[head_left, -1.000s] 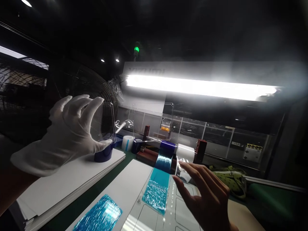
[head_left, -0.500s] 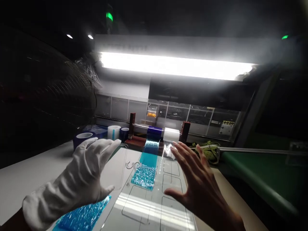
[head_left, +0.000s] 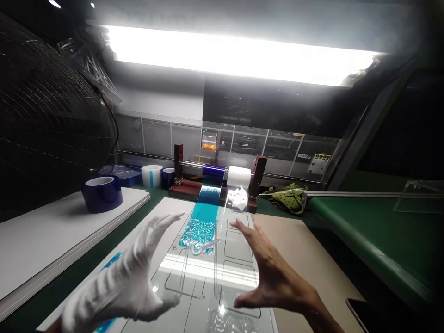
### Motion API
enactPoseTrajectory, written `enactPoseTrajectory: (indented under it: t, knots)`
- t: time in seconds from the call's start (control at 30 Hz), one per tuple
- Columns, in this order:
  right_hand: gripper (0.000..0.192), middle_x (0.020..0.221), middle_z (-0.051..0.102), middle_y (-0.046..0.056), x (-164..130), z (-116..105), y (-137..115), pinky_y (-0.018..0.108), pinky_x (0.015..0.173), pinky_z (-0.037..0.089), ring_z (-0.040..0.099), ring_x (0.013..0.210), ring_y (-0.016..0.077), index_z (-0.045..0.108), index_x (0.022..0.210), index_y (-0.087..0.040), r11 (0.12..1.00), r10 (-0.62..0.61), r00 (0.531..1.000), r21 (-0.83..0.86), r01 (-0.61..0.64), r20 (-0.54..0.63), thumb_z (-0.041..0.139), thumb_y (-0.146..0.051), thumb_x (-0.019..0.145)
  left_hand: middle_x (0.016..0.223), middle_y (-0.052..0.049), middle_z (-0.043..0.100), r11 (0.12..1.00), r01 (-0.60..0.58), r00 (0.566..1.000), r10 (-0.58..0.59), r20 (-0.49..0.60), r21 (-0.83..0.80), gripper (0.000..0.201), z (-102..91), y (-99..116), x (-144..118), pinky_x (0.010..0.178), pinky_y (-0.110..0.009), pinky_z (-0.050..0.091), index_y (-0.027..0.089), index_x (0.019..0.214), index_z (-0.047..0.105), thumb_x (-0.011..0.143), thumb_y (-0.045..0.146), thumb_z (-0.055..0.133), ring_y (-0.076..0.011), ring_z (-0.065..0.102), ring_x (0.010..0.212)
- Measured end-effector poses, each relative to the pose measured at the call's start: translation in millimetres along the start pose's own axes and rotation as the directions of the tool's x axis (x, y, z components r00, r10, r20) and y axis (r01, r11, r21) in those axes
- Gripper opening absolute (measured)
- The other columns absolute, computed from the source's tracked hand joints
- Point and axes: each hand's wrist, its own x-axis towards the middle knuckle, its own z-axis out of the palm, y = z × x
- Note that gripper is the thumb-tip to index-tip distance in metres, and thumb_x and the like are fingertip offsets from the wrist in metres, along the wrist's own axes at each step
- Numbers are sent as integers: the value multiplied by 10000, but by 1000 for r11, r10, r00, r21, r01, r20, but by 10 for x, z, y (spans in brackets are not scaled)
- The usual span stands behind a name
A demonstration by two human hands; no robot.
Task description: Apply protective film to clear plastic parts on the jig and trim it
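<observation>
My left hand (head_left: 121, 286) wears a white glove and my right hand (head_left: 274, 282) is bare. Between them I hold a clear plastic plate (head_left: 199, 273) by its two side edges, low and nearly flat over a white template sheet (head_left: 239, 249) printed with rounded outlines. A small clear hook shape (head_left: 200, 247) shows at the plate's far edge. Under it lies a strip of blue film (head_left: 199, 224) drawn from a blue roll (head_left: 213, 171) on a wooden-ended dispenser. A white roll (head_left: 239, 175) sits beside it.
A dark blue tape roll (head_left: 102, 192) stands on a stack of white boards (head_left: 41, 240) at the left, before a large wire fan (head_left: 41, 101). A white roll (head_left: 151, 175), green cloth (head_left: 287, 194), beige board (head_left: 305, 249), green belt (head_left: 364, 226) carrying another clear plate (head_left: 419, 196).
My left hand has brought the clear plate down from eye level to just above the template sheet. My right hand has come to its other edge. My view has tilted downward.
</observation>
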Motion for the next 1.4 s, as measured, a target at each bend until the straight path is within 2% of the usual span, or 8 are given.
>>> enactPoseTrajectory:
  t: [0.2,0.33,0.43,0.6,0.8,1.0,1.23,1.4]
  knots:
    - [1271,1556,301,156,-77,160,188,716,1083,197,286,1412,389,-51,1521,-301,988,-8,1000,154,9,-12,785,-607,615,1515,-177,265,928,125,992,-118,43,-350,1062,314,57,-61,1102,-600,321,237,1493,0,707,778,467,-358,322,1381]
    - [1228,1498,393,166,-92,-138,91,690,1135,98,351,1379,383,30,1532,-204,983,25,997,-182,-37,-66,809,-438,612,1385,-186,416,992,56,988,-71,135,112,1119,176,-8,118,1028,-606,353,214,1483,119,579,591,661,-386,450,1232]
    - [1244,1419,489,154,3,-280,-119,676,1147,-52,405,1321,384,35,1540,-147,898,-37,993,-441,-16,-111,800,-303,571,1287,-240,504,831,-17,943,-172,286,556,1080,163,114,363,953,-659,333,115,1444,279,505,464,683,-461,479,1137]
    - [1231,1400,511,155,81,-269,-191,677,1123,-136,429,1292,383,19,1540,-119,841,-64,994,-541,9,-84,771,-257,575,1339,-329,455,725,-120,891,-223,396,678,1053,387,276,503,999,-691,247,-33,1434,255,564,407,653,-505,396,1238]
    - [1181,1490,378,191,-280,-179,311,704,1122,9,351,1382,380,6,1531,-154,971,39,999,-237,-29,38,748,-479,672,1470,-232,285,990,78,919,-118,377,120,1228,430,-21,99,1052,-644,303,179,1496,-57,557,508,662,-429,351,1319]
    - [1217,1558,266,179,-510,-91,512,720,1087,74,202,1425,428,-59,1531,-240,999,51,983,-10,-50,178,731,-616,686,1437,-122,324,981,74,888,16,460,-177,1180,391,-73,67,1019,-549,422,290,1494,75,497,327,704,-349,412,1262]
    - [1230,1559,284,153,-639,42,768,691,1102,129,206,1435,398,-75,1530,-282,984,154,974,62,-167,168,740,-623,674,1330,-163,450,973,130,968,-166,187,189,1104,832,154,105,984,-576,406,234,1496,143,561,403,705,-393,454,1211]
    - [1194,1509,353,163,-626,305,1286,649,1138,56,296,1413,360,-50,1533,-240,870,463,872,-108,-482,-159,711,-621,695,1261,-245,462,773,522,833,-552,-23,360,1129,1266,239,215,865,-605,464,83,1477,158,624,684,588,-433,515,1107]
